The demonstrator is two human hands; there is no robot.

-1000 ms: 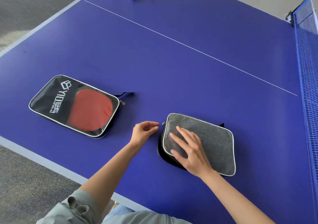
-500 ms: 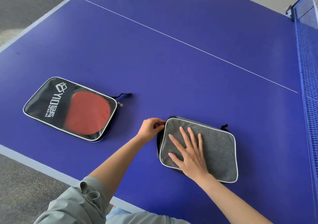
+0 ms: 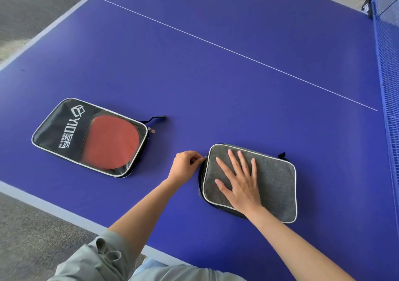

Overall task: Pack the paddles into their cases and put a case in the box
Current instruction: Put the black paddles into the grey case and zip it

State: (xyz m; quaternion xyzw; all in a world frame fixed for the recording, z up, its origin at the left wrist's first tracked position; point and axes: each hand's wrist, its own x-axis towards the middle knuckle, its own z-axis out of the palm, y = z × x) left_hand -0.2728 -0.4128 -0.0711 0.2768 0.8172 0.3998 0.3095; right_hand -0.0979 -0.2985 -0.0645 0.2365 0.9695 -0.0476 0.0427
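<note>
A: How far along does the packing look?

B: The black case on the left of the table-tennis table already holds a red paddle, visible through its clear window, and its zipper pull sits at the far corner, so that one reads as closed. The grey case is the one in hand.

A: What are the hands doing?

B: The right hand lies flat on the grey cloth, fingers straight and spread, pressing it down. The left hand is curled at the case's near-left corner, fingertips pinched together at the zip (the pull itself is too small to make out). The side facing the person gapes dark, so the zip seems unfinished.

A: And the box?

B: None in view; that step looks untouched.

A: Orientation?

B: The grey case lies flat, long axis running left to right, its loop toward the net. The black case is angled, paddle head toward the right.
</note>
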